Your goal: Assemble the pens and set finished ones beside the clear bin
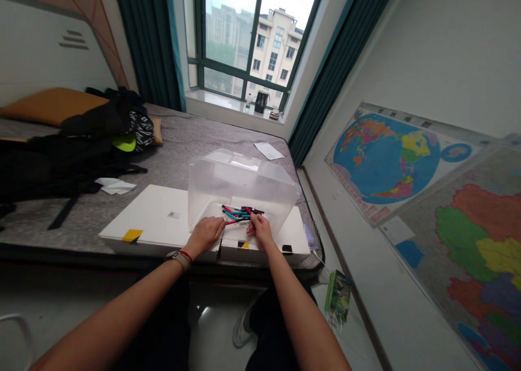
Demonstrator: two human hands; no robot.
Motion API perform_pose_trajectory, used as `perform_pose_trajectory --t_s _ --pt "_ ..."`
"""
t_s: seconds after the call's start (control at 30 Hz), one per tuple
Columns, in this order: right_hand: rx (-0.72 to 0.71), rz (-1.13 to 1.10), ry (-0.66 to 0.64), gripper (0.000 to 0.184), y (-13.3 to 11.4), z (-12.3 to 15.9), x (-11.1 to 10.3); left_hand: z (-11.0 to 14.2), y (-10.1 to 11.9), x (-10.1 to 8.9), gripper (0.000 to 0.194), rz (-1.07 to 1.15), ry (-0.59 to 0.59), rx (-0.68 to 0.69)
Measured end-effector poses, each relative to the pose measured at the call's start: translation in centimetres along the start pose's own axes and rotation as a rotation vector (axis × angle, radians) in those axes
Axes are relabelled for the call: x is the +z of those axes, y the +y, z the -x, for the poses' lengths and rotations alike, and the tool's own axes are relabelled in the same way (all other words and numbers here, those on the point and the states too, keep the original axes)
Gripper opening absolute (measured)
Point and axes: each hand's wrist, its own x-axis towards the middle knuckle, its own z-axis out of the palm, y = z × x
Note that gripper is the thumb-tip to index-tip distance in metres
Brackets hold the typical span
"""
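Two bare hands of yours meet over a loose pile of pens [240,213] at the open front of a clear plastic bin [280,186], which lies on its side. Your left hand [208,234] has its fingers drawn narrow, pinching one end of a pink-and-black pen [233,222] that points across toward your other hand. Your right hand [260,231] is at the right edge of the pile with its fingers curled in close; a bit of red shows by its fingertips, but you cannot tell whether they grip it or only touch it. The pens, in red, teal and black, lie crossed over one another between and just beyond your hands.

The bin rests across two white boxes side by side, the left box [152,211] and the right box [299,235], both on a grey mattress [179,137]. Yellow-and-black tape [132,236] marks the near edge of the left box. Farther back on the mattress, to the right, you have a white sheet [268,150]; to the left, a crumpled white paper [115,186] is near a heap of dark clothes [61,162] and an orange pillow [57,105]. Beyond the mattress you face a window [252,39], and a world map [386,156] covers part of the wall on your right.
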Motion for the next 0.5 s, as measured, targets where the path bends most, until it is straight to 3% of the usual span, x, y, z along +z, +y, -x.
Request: perform_pose_trajectory --t_s 0.27,0.4,0.5 --pt "-0.007 -0.201 0.129 0.042 -0.35 0.01 0.39 0.08 -0.11 0.21 0.039 0.003 0.036 0.012" --pt "-0.013 -0.227 0.116 0.058 -0.3 0.09 0.33 0.09 -0.15 0.17 0.039 0.004 0.043 0.011" --pt "-0.047 -0.158 0.085 0.054 -0.01 0.11 0.19 0.05 -0.03 -0.12 0.039 0.027 0.033 -0.005"
